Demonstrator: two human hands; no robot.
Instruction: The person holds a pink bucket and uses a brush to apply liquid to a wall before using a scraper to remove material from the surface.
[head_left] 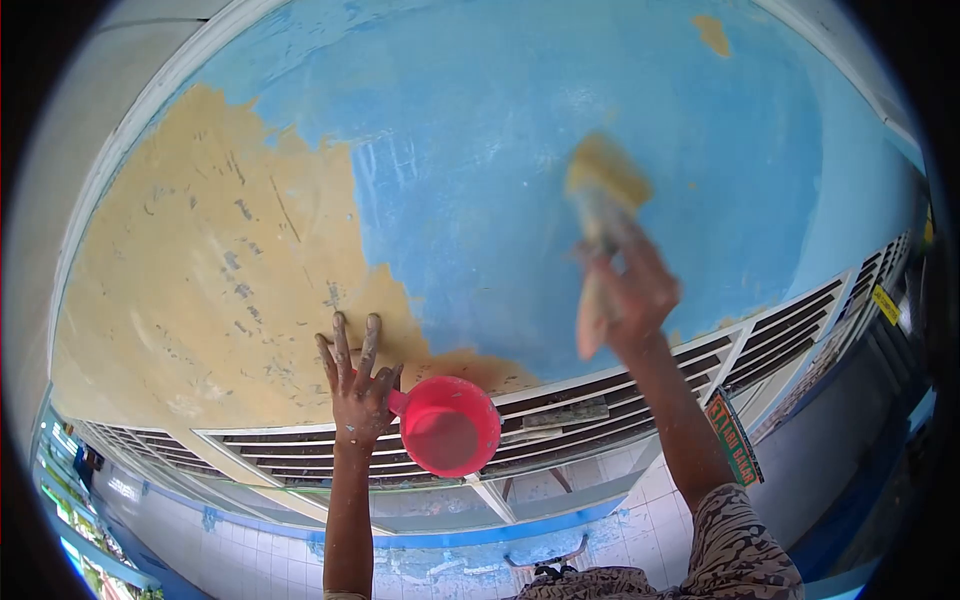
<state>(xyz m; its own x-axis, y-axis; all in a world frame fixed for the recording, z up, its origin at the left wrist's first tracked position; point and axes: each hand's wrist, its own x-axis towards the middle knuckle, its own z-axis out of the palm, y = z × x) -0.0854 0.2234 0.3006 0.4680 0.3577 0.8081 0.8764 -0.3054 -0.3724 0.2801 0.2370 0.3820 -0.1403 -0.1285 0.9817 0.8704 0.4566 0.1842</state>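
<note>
Left hand (pixel 357 385) grips pink scoop (pixel 450 425) — right hand (pixel 630 290) holds brush (pixel 603 195).

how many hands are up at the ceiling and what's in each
2. The left hand presses its fingers flat on the scraped tan patch while hooking a pink scoop. The right hand grips a wide brush against the blue paint.

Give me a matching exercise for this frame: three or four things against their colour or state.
Things:
1. scoop
2. brush
3. left hand
4. ceiling

States:
a. part blue, part tan
b. fingers spread, pressed on the ceiling
c. pink, handle in the left hand
d. raised in the right hand

Pairs: 1-c, 2-d, 3-b, 4-a
</note>
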